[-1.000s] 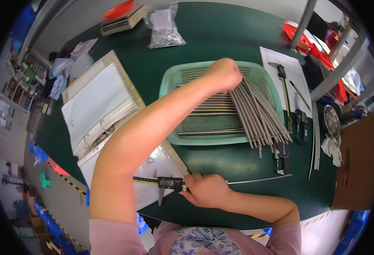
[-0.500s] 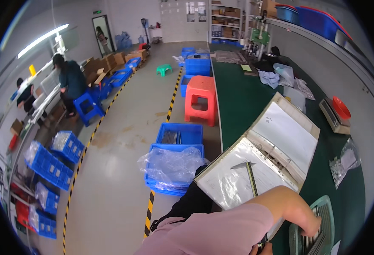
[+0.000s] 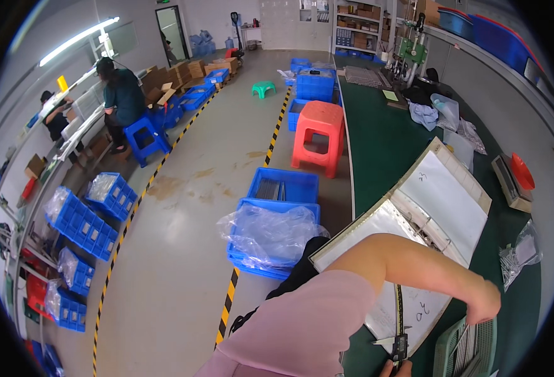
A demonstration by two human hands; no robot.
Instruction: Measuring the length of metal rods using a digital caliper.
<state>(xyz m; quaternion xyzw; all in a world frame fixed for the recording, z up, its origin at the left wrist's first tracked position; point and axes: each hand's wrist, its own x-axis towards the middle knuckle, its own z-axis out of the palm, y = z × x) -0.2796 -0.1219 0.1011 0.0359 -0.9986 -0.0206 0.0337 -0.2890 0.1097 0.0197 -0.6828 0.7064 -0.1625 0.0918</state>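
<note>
My left arm, in a pink sleeve, crosses over an open ring binder. My left hand (image 3: 483,303) is closed at the far end of a green plastic basket (image 3: 442,352) of thin metal strips (image 3: 465,347). Its fingertips are hidden, so I cannot make out what they hold. At the lower edge, my right hand (image 3: 398,369) is closed around a digital caliper (image 3: 401,344) with a black display. The caliper's beam lies over the lower page of the binder (image 3: 447,188); my left forearm covers its far end.
On the green table (image 3: 377,138) are a bag of small metal parts (image 3: 520,257), a scale with a red dish (image 3: 521,173) and a green press (image 3: 410,53). Blue crates (image 3: 283,188) and a red stool (image 3: 318,138) stand left of it. Two people work at the left bench.
My left hand has risen from inside the basket to above its far end. More of the caliper and my right hand shows. The whole view has shifted slightly.
</note>
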